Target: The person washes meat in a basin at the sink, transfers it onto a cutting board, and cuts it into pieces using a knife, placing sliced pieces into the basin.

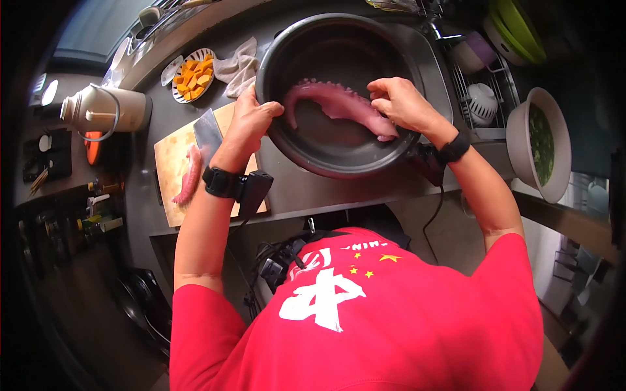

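A large dark round basin (339, 168) sits at the sink, with a pink octopus tentacle (332, 101) curved across its inside. On the basin's left rim is my left hand (251, 120), closed with the thumb over the edge. My right hand (405, 104) is inside the right part of the basin, its fingers curled in a pinch at the tentacle's thicker end; the exact contact is partly hidden. To the left, a wooden cutting board (171, 156) carries a smaller tentacle piece (189, 177) and a knife with a wide blade (207, 133).
A plate of orange chunks (193, 75) and a crumpled cloth (240, 65) are behind the board. A thermos jug (107, 109) stands left. On the right are a dish rack (486, 133) with a white bowl (481, 104), and a pale bowl of greens (559, 153).
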Demonstrator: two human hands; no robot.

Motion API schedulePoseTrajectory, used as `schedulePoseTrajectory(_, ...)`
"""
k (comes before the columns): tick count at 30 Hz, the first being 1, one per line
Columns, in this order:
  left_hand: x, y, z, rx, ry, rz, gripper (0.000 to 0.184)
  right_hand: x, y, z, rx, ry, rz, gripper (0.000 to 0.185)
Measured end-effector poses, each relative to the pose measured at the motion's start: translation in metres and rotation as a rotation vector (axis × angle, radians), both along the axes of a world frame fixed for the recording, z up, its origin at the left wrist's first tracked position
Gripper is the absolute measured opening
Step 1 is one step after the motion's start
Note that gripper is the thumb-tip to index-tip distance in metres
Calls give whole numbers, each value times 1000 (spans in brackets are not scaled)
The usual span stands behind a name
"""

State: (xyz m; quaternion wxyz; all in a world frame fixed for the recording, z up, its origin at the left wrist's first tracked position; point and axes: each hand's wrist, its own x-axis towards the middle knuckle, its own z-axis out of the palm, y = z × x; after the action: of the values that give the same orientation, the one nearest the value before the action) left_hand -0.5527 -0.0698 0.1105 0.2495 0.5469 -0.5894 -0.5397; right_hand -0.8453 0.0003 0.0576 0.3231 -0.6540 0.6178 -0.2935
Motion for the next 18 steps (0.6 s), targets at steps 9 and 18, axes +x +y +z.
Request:
schedulePoseTrajectory(9,80,29,17,274,148,198,29,41,14,89,-48,-633,-39,15)
schedulePoseTrajectory(18,124,48,27,147,126,308,35,43,-1,84,-128,-461,17,13)
